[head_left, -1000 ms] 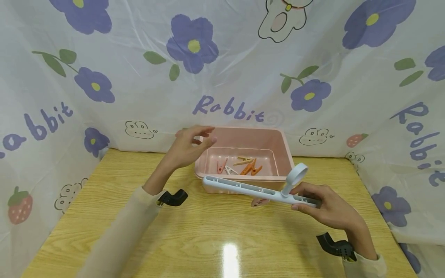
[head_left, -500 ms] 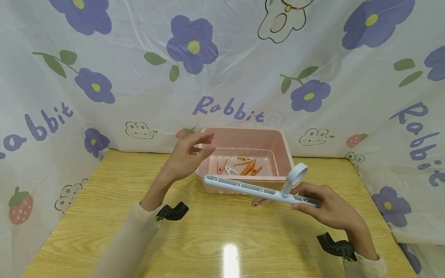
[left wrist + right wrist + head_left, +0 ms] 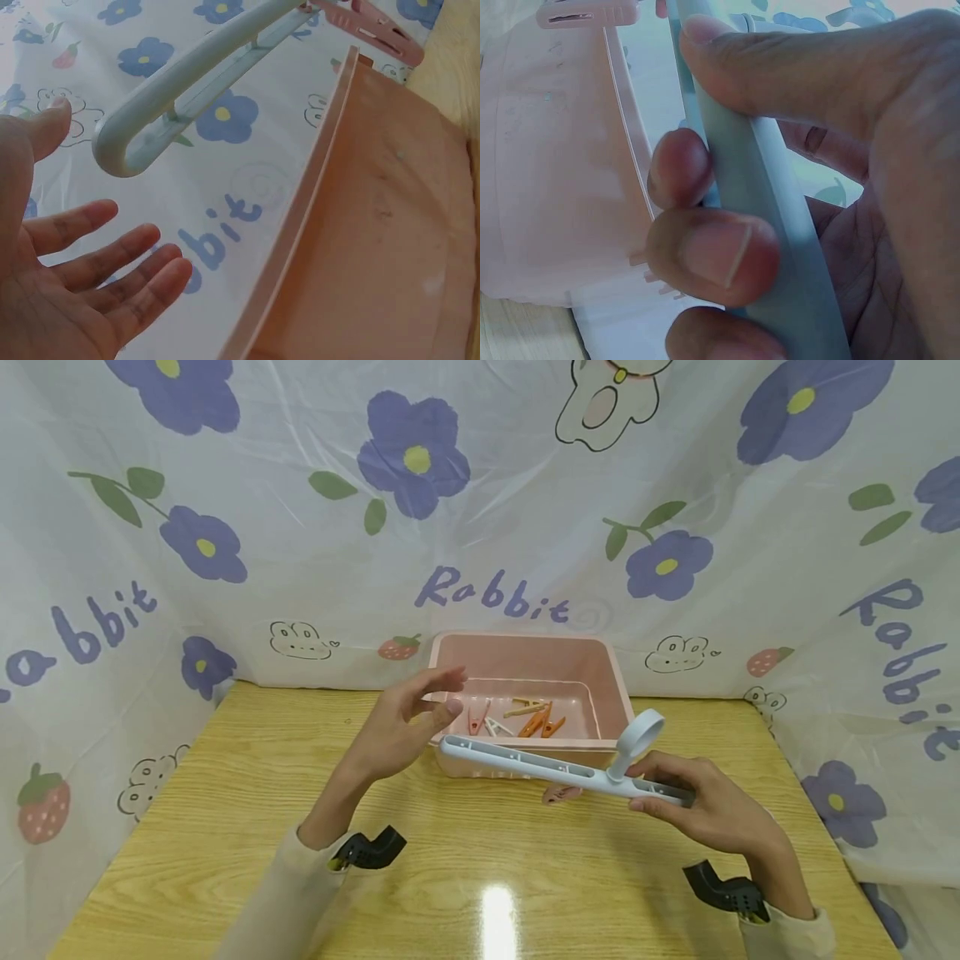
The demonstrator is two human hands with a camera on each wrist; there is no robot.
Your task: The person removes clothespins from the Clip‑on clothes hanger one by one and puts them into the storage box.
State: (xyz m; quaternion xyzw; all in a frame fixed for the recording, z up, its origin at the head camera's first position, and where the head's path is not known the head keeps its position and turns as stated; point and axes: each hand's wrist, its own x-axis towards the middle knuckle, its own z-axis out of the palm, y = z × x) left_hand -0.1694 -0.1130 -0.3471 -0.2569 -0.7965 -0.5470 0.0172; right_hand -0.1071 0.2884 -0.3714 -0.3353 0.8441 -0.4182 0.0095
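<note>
A pale blue plastic bar (image 3: 517, 765) with a round ring (image 3: 640, 734) standing up from it is held level above the table, looking like a clip hanger. My right hand (image 3: 712, 806) grips its right end, thumb on one side and fingers curled round the other in the right wrist view. A pink clothespin (image 3: 371, 30) hangs from the bar's underside. Near the bar's left end, my left hand (image 3: 396, 727) hovers with loosely bent fingers. The left wrist view shows a gap between those fingers and the rounded bar end (image 3: 124, 154).
Behind the bar stands a pink plastic basin (image 3: 525, 656). Inside it lie several clothespins, among them a pink one (image 3: 477, 720), a white one (image 3: 497, 727) and an orange one (image 3: 536, 722). A patterned cloth (image 3: 510, 527) encloses the wooden table (image 3: 450, 877) at the back and sides.
My left hand has drawn back toward me and a little down from beside the basin's left rim. The right hand and the bar have stayed almost still.
</note>
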